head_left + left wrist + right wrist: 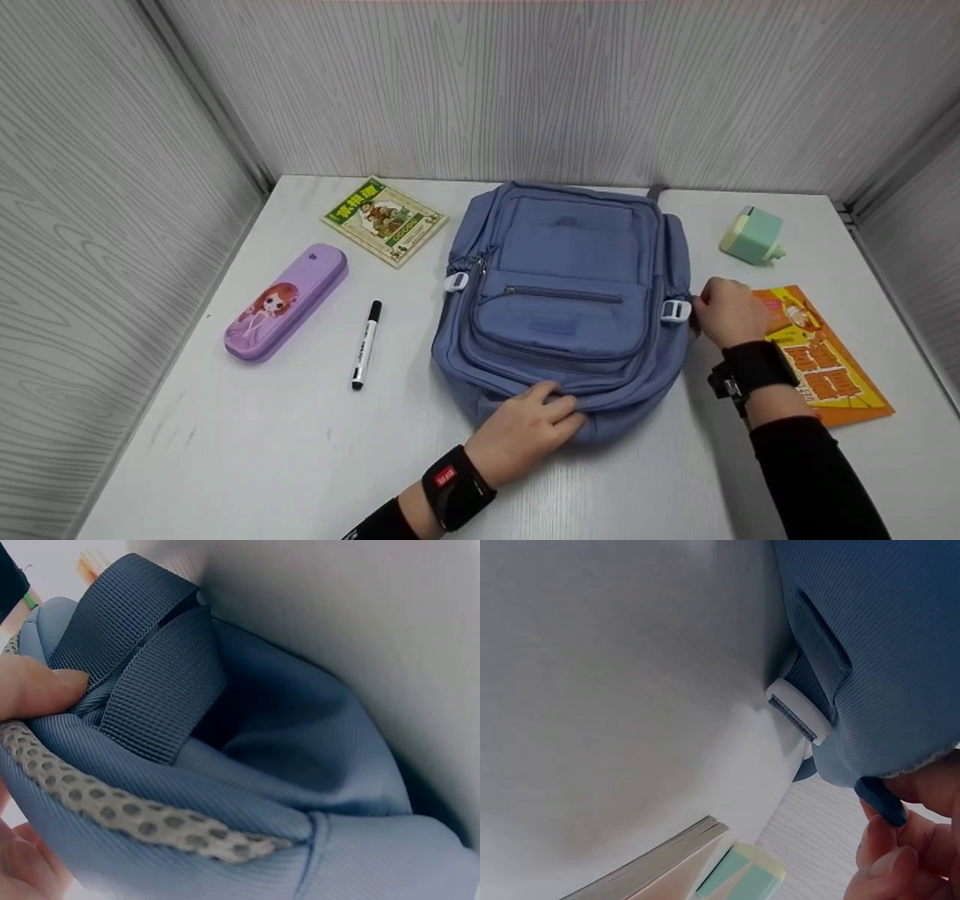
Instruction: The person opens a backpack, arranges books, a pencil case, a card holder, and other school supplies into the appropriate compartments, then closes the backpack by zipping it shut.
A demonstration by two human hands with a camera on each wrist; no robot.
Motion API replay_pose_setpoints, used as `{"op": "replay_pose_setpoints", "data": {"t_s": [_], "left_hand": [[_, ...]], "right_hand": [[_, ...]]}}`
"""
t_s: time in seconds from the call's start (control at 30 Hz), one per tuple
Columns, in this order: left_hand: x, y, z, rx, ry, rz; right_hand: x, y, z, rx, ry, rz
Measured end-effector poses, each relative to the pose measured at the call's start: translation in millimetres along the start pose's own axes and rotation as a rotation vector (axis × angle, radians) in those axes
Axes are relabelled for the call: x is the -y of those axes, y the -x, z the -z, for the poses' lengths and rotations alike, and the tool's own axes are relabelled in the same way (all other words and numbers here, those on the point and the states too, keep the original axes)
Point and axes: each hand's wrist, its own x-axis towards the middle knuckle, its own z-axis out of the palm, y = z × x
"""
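Observation:
A blue backpack [574,247] lies on its back on the white table, front pockets facing up. My left hand [525,424] grips its near end; in the left wrist view the thumb [49,686] presses beside dark webbing [161,690] and a mesh-edged padded part [150,817]. At the backpack's right side, by a white buckle [676,311], my right hand [731,311] pinches a small dark blue tab [883,801], seen in the right wrist view at the bag's edge. The fingers under the near end are partly hidden.
To the left lie a purple pencil case [289,300], a black-and-white marker [366,345] and a green-and-cream booklet [385,221]. An orange-yellow book [829,367] lies partly beneath the right arm, with a mint-green sharpener-like object [754,235] behind it. Grey panels [487,90] enclose the table.

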Motion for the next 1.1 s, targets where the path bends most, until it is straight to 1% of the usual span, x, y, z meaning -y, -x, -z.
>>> {"op": "replay_pose_setpoints", "data": {"t_s": [0.13,0.23,0.4,0.53,0.63,0.73,0.8,0.9,1.0,1.1], "left_hand": [[-0.2,0.1,-0.9,-0.006,0.012,0.011],[-0.5,0.3,-0.8,-0.003,0.021,0.022],[-0.4,0.9,0.4,0.006,0.028,0.033],[0.0,0.7,1.2,0.006,0.041,0.036],[-0.2,0.5,1.5,0.002,0.047,0.036],[-0.4,0.4,1.6,-0.007,0.048,0.037],[0.1,0.3,2.2,-0.003,0.052,0.037],[1.7,-0.1,5.4,0.02,0.072,0.043],[3.9,-1.2,9.6,0.055,0.084,0.044],[5.2,-3.5,12.0,0.056,0.069,0.036]], "right_hand": [[-1,-0.1,-1,0.013,0.001,0.003],[-4,3.5,-1,0.003,-0.008,0.017],[-8,14.2,2,-0.051,-0.036,0.056],[-10,24.6,7,-0.092,-0.065,0.069],[-9,34.2,12,-0.132,-0.093,0.068],[-3,48.1,18,-0.183,-0.13,0.095],[4,60.1,20,-0.23,-0.155,0.136],[17,79.9,23,-0.252,-0.196,0.205],[30,99.7,23,-0.241,-0.206,0.284],[44,117.2,20,-0.245,-0.205,0.39]]}}
